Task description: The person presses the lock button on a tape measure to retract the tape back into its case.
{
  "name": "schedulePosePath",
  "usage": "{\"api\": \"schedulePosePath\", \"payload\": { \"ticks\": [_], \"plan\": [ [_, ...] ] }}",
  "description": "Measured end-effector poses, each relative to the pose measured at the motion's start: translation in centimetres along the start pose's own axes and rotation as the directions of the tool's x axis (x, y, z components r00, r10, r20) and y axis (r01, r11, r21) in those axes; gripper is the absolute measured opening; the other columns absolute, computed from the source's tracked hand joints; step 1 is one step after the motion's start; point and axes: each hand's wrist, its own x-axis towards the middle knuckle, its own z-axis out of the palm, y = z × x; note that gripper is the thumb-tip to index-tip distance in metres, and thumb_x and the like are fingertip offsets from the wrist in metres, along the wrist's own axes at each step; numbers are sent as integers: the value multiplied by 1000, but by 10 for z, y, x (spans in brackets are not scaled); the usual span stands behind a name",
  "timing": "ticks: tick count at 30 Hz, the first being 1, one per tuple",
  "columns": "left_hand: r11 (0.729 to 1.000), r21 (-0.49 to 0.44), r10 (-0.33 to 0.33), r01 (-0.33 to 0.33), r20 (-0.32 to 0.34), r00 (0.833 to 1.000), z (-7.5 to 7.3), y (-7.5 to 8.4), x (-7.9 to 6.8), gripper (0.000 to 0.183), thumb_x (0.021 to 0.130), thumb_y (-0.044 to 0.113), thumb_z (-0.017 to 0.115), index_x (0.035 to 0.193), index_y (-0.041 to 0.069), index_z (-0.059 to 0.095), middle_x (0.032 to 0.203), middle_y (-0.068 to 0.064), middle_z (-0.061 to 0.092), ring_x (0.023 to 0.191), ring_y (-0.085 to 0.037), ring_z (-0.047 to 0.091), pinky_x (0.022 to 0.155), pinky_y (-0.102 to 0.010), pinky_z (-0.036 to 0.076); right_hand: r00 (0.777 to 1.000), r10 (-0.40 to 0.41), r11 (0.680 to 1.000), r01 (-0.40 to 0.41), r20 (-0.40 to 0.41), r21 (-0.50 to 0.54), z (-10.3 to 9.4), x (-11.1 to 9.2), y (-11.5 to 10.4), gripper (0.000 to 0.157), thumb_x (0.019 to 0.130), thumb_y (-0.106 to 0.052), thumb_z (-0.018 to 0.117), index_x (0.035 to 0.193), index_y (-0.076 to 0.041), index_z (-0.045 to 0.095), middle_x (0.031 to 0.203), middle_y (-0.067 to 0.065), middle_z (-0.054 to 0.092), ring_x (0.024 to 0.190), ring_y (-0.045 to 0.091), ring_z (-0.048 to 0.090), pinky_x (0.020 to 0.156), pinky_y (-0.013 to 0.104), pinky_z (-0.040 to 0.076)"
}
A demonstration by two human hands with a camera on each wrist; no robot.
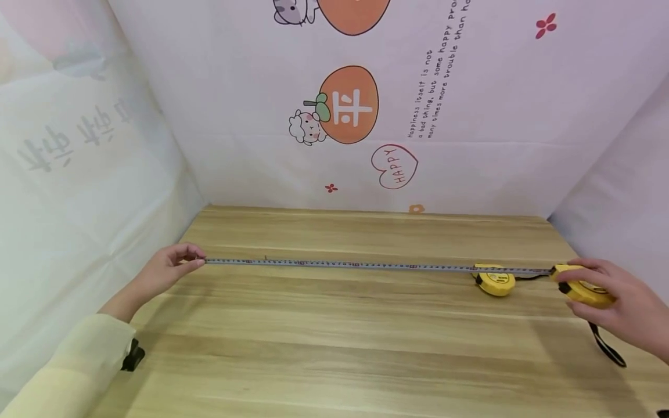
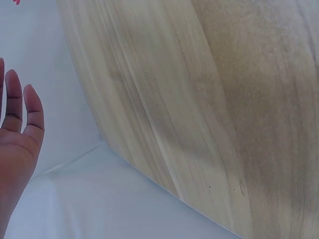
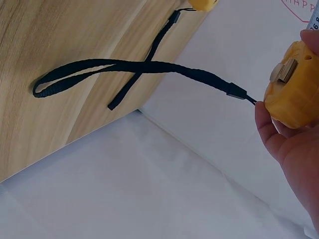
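Pale yellow sleeve [image 1: 78, 366] foremost, the left hand [image 1: 169, 270] pinches the end of a taut tape blade [image 1: 334, 265]; the right hand [image 1: 622, 296] curls round its yellow tape measure [image 1: 587, 294], above a wood-grain table [image 1: 313, 360]. Another tape measure [image 1: 495, 283] lies there, beneath the blade. White printed sheeting [image 1: 235, 116] walls the space, reading "HAPPY" inside a heart [image 1: 394, 166] and "Happiness itself is not a bad thing".

We are finding passing room over the wooden tabletop [image 1: 334, 348] nearer us than the straight tape blade [image 1: 384, 266], which is barring the way from left hand [image 1: 172, 271] to right hand [image 1: 624, 302], while a black strap [image 1: 606, 346] is dangling beneath the latter and a yellow tape measure [image 1: 496, 284] is lying just to its left.
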Motion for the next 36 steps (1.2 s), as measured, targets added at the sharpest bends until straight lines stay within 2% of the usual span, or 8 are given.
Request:
{"api": "schedulePosePath", "payload": {
  "ticks": [11,13,15,18,22,26,32,36],
  "plan": [
    [1000,-21,11,-11,1,1000,1,0,-1,19,98,13,59,109,-2,62,102,-7,63,92,-6,57,74,-28,52,999,-18,1000,19,27,-13,1,-2,2,53,55,6,88,98,-20,68,115,17,54,96,31,47,65,4,35],
    [1000,-22,10,-10,2,1000,1,-1,-1,19,99,13,59,109,-2,62,102,-7,63,91,-6,57,73,-28,52,999,-16,1000,16,37,-17,0,-2,2,52,56,3,88,97,-21,68,115,18,54,93,28,48,63,4,35],
    [1000,-23,11,-10,3,1000,1,-1,-1,19,98,13,59,110,-2,62,102,-7,64,91,-6,58,73,-28,52,999,-25,999,27,34,-32,0,-2,1,52,54,1,89,96,-22,68,113,16,55,93,18,49,61,6,37],
    [1000,-21,16,-16,6,1000,0,-1,-1,19,98,13,60,109,-2,62,102,-8,64,92,-6,57,74,-28,52,998,-44,997,46,33,-64,1,-2,-1,52,52,-3,90,95,-24,67,109,12,56,89,8,49,56,14,41],
    [1000,-19,22,-22,5,1000,0,-2,-1,18,98,13,60,109,-2,63,102,-8,64,92,-6,56,74,-26,51,997,-53,996,57,57,-74,1,-1,-3,50,53,-8,90,93,-25,66,105,12,56,76,6,51,50,24,42],
    [1000,-15,18,-18,1,1000,0,-3,-2,18,98,13,60,108,-1,63,101,-5,65,92,-5,56,74,-23,50,996,-65,995,69,64,-73,1,0,-4,50,52,-10,91,92,-27,65,103,11,57,70,3,50,48,26,40],
    [1000,-13,18,-18,12,1000,2,-3,-1,17,98,13,61,107,-2,63,100,-6,64,91,-5,57,74,-27,52,993,-114,991,115,15,-72,4,0,-5,57,45,-8,91,82,-39,59,95,-3,58,92,-6,46,56,14,39],
    [1000,-10,22,-21,19,1000,4,-4,1,17,98,12,61,106,-2,63,101,-7,64,91,-5,57,74,-27,52,995,-98,994,98,10,-50,4,0,-6,60,45,-6,90,80,-41,58,97,1,59,97,-13,39,58,9,38]
  ]
}}
